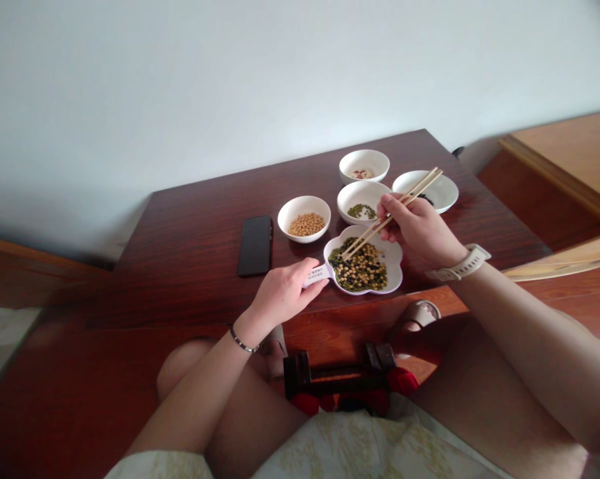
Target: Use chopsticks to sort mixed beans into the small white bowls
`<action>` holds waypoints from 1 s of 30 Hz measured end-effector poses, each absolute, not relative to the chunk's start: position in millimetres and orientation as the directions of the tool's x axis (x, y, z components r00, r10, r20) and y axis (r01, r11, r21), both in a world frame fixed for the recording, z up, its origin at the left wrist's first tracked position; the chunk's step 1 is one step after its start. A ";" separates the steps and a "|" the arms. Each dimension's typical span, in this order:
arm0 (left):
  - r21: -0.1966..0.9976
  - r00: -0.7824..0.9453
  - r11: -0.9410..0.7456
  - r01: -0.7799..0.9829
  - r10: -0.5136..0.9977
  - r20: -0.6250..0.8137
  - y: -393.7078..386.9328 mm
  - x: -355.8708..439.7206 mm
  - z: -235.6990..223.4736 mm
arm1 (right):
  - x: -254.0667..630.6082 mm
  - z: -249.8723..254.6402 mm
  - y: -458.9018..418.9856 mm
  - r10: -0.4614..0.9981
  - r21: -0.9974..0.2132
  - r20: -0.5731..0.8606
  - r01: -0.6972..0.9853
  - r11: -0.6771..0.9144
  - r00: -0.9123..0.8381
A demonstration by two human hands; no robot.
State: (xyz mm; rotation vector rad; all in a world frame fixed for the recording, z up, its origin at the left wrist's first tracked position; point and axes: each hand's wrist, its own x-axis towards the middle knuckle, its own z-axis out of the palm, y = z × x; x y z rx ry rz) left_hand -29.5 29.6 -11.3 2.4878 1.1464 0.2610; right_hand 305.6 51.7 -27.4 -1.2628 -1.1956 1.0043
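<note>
My left hand (291, 287) is closed around the short handle of a white flower-shaped dish (396, 261) near the table's front edge. Mixed beans (360, 267), yellow, green and black, lie in that dish. A pair of wooden chopsticks (414, 189) is held in my right hand (414, 223), their tips down among the beans on the dish's left side. I cannot make out whether a bean is pinched between the tips. Just behind the dish stands a white bowl (347, 193) with green beans, partly covered by my right fingers.
On the dark wooden table (195, 199), a black phone (255, 245) lies left of a white bowl (286, 216) of yellow beans. Farther back is a bowl (364, 159) with red and pale pieces. A bowl (448, 193) with dark beans stands right, behind the chopsticks.
</note>
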 end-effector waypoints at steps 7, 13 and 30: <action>0.391 0.659 -0.608 0.691 0.752 0.006 28.7 -29.1 -11.4 | 306.9 -27.4 52.5 0.987 -0.995 0.072 0.086 0.060 0.141; 0.382 0.663 -0.614 0.691 0.749 0.004 28.6 -28.2 -11.2 | 303.6 -22.1 54.2 0.983 -0.997 0.076 0.018 0.074 0.164; 0.378 0.666 -0.611 0.696 0.746 -0.020 27.5 -27.0 -8.0 | 272.7 -19.1 103.2 0.917 -0.961 0.210 -0.102 0.257 0.339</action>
